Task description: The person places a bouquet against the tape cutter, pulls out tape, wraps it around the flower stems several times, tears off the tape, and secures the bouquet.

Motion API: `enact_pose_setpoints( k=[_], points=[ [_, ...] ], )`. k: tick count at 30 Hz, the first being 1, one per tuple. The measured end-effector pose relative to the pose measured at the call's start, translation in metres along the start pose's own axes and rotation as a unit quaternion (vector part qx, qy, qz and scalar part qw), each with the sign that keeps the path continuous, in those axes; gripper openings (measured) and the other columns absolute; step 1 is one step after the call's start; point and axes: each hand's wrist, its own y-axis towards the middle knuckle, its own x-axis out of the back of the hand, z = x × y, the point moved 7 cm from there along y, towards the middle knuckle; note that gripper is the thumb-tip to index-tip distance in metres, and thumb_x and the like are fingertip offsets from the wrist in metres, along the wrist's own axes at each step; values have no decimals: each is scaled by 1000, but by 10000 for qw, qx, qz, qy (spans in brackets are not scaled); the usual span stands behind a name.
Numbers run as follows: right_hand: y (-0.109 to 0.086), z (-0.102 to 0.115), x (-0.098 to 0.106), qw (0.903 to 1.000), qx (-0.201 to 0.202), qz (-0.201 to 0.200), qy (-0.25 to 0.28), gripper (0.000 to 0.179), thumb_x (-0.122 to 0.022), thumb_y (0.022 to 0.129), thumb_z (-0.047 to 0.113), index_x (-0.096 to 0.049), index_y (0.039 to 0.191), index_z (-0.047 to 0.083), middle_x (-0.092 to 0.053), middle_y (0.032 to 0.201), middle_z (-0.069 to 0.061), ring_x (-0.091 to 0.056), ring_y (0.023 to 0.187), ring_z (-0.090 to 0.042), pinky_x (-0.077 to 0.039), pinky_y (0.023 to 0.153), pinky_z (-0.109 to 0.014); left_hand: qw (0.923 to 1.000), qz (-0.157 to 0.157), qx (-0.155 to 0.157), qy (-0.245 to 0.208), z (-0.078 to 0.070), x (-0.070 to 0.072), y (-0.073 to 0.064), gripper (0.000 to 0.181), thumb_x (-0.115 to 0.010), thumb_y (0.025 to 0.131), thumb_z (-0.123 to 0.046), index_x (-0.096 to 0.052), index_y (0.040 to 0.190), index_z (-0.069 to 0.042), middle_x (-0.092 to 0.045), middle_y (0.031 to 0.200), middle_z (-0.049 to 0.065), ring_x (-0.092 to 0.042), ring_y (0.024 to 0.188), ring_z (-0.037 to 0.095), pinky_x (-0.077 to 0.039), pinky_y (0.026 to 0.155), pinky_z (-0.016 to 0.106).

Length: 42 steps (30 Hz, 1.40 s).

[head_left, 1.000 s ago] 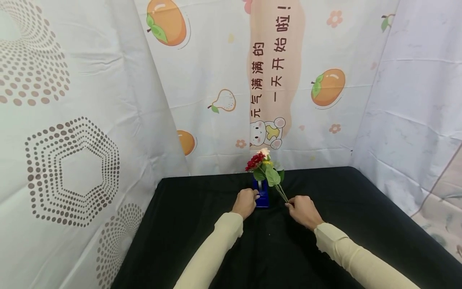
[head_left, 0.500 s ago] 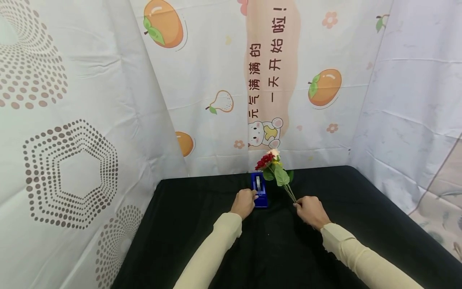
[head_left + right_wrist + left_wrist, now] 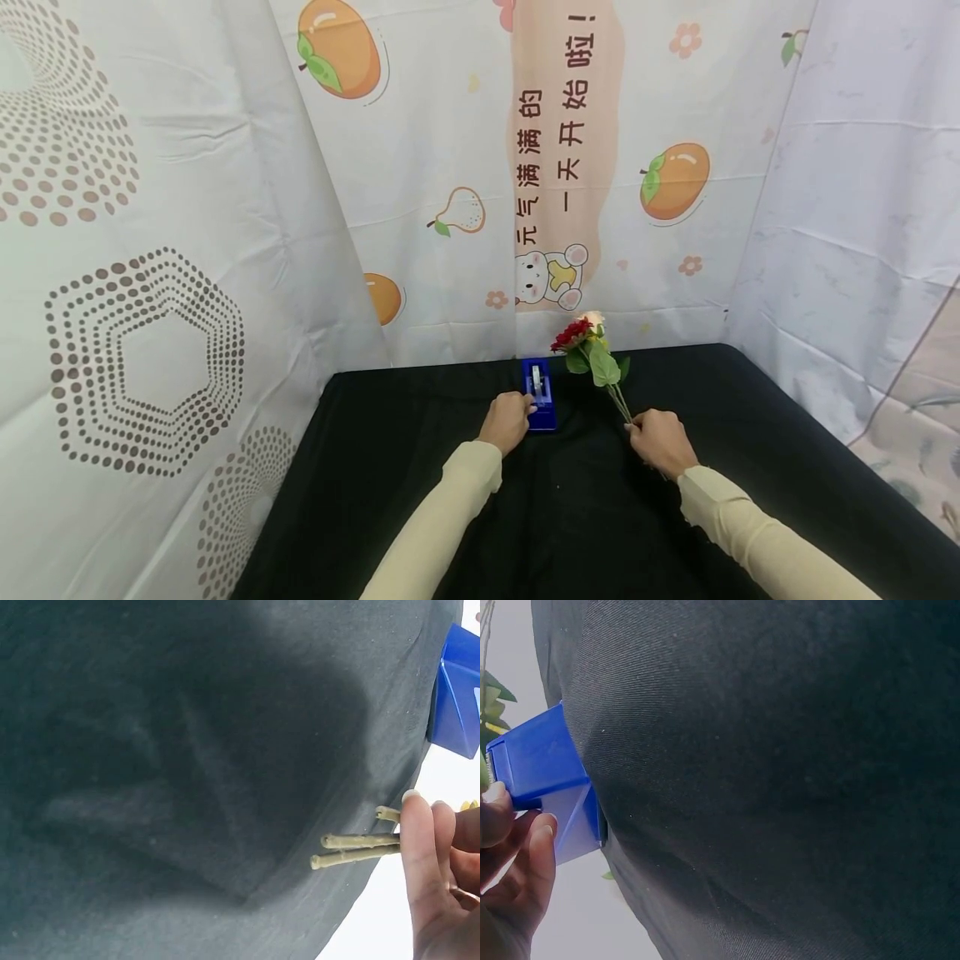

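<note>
In the head view, a blue tape dispenser (image 3: 542,417) with a pale roll in its top sits near the back of the black-covered table. My left hand (image 3: 507,421) grips its left side; the left wrist view shows the fingertips (image 3: 544,829) against the blue body. To the right, my right hand (image 3: 662,443) pinches a small bunch of artificial flowers (image 3: 603,365) by the stems. The bunch has a red bloom, a pale one and green leaves, and leans up and left. Several cut stem ends (image 3: 352,847) stick out past the fingers in the right wrist view.
A black cloth (image 3: 420,417) covers the table. Behind it hangs a white curtain (image 3: 450,275) printed with fruit and characters, with a dotted-pattern curtain (image 3: 285,208) along the left side and a pale one (image 3: 847,208) along the right.
My right hand has moved right with the flowers, away from the tape dispenser, whose top is now uncovered in the head view. The left hand stays at the dispenser.
</note>
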Motion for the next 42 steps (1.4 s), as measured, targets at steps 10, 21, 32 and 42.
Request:
enact_pose_setpoints(
  k=[10, 21, 32, 42],
  points=[
    [-5, -15, 7, 9997, -183, -178, -62, 43, -57, 101, 12, -54, 58, 13, -47, 50, -1, -53, 44, -16, -45, 49, -35, 9998, 71, 89, -163, 1, 0, -3, 23, -60, 105, -14, -73, 88, -6, -53, 68, -4, -47, 60, 6, -43, 55, 20],
    [-6, -33, 14, 9987, -447, -114, -236, 44, -56, 101, 15, -52, 57, 14, -47, 50, 0, -53, 44, -17, -43, 52, -35, 9999, 36, 142, -86, 2, 0, -4, 22, -60, 106, -16, -73, 91, -7, -50, 68, -4, -47, 60, 8, -42, 56, 20],
    [-8, -50, 22, 9977, -619, -170, -220, 44, -54, 99, 14, -49, 55, 14, -47, 48, -1, -53, 43, -19, -43, 51, -36, 9999, -1, 132, 8, 2, 0, -4, 20, -60, 106, -17, -71, 92, -8, -51, 69, -3, -49, 61, 9, -43, 57, 20],
    [-10, -58, 24, 9954, -933, 61, -192, 41, -53, 100, 14, -52, 59, 13, -51, 52, -3, -58, 44, -18, -47, 48, -35, 9994, -114, -157, 269, -1, 1, -4, 20, -61, 105, -15, -73, 91, -9, -54, 68, -1, -51, 61, 5, -44, 57, 19]
  ],
)
